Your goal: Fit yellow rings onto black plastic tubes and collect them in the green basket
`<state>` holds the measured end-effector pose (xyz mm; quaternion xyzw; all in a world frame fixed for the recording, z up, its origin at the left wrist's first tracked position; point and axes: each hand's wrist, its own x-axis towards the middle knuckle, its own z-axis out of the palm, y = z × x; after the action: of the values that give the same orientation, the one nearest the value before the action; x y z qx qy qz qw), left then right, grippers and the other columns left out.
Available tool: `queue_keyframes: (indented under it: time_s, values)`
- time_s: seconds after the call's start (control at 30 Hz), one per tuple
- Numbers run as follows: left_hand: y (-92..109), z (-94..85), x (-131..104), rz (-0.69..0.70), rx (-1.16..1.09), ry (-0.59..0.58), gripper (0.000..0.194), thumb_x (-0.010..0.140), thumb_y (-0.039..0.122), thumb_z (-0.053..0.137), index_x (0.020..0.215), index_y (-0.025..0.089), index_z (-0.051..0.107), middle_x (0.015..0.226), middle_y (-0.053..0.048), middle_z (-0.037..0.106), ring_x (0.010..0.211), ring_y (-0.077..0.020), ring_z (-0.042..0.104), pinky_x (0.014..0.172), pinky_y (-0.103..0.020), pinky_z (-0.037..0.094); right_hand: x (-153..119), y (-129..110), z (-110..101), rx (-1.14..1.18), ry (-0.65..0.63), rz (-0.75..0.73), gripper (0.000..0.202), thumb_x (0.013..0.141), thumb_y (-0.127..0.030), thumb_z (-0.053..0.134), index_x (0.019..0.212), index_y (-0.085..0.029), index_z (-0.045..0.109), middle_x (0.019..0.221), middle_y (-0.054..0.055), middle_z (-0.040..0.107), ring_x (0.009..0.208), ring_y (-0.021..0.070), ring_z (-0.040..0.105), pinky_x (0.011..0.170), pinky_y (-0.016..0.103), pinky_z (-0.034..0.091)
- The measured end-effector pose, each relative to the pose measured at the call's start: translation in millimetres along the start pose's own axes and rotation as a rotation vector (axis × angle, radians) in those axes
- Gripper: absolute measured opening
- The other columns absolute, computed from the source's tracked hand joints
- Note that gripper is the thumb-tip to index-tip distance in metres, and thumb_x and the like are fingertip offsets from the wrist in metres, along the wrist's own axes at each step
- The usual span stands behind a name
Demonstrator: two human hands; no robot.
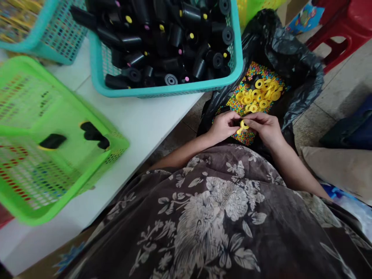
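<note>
Close together over an open black plastic bag, both my hands work at one small yellow ring with a tab. My right hand pinches the ring between thumb and fingers. Fingers closed, my left hand meets it from the other side; a dark bit shows at the ring, too small to make out. Under my hands the bag holds many small coloured beads. A heap of yellow ring pieces lies on the beads just beyond my fingertips.
On the white table to the left stands a turquoise basket full of black cylindrical parts. Beside it is a green basket with a few black parts. A red stool stands at the far right.
</note>
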<state>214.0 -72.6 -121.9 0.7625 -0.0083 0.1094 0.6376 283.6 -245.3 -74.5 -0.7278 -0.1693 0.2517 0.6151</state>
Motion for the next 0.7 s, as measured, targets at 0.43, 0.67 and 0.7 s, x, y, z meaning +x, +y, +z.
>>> queue_keyframes:
  time_s: [0.43, 0.67, 0.7]
  values:
    - [18, -2.6, -5, 0.057, 0.055, 0.071, 0.045, 0.071, 0.053, 0.093, 0.076, 0.018, 0.067, 0.071, 0.002, 0.060, 0.066, -0.0113, 0.051, 0.063, -0.026, 0.040, -4, -2, 12, 0.154, -0.047, 0.214, 0.040, 0.071, -0.059, 0.082, 0.082, -0.023, 0.070, 0.062, -0.003, 0.065, 0.054, 0.0165, 0.064, 0.046, 0.026, 0.042]
    - [26, -8.1, -4, -0.203, -0.299, -0.080, 0.046, 0.066, 0.047, 0.093, 0.090, 0.016, 0.068, 0.083, 0.000, 0.066, 0.070, -0.0119, 0.060, 0.064, -0.025, 0.049, -4, 0, 13, 0.250, 0.024, 0.187, 0.039, 0.067, -0.054, 0.086, 0.081, -0.023, 0.066, 0.064, -0.004, 0.068, 0.050, 0.0146, 0.064, 0.045, 0.025, 0.043]
    - [27, -9.5, -3, -0.267, -0.383, -0.105, 0.046, 0.069, 0.048, 0.090, 0.095, 0.016, 0.068, 0.086, -0.001, 0.067, 0.070, -0.0125, 0.063, 0.062, -0.025, 0.051, -3, 1, 12, 0.250, 0.032, 0.177, 0.039, 0.068, -0.054, 0.086, 0.081, -0.023, 0.066, 0.064, -0.004, 0.067, 0.050, 0.0146, 0.064, 0.045, 0.025, 0.043]
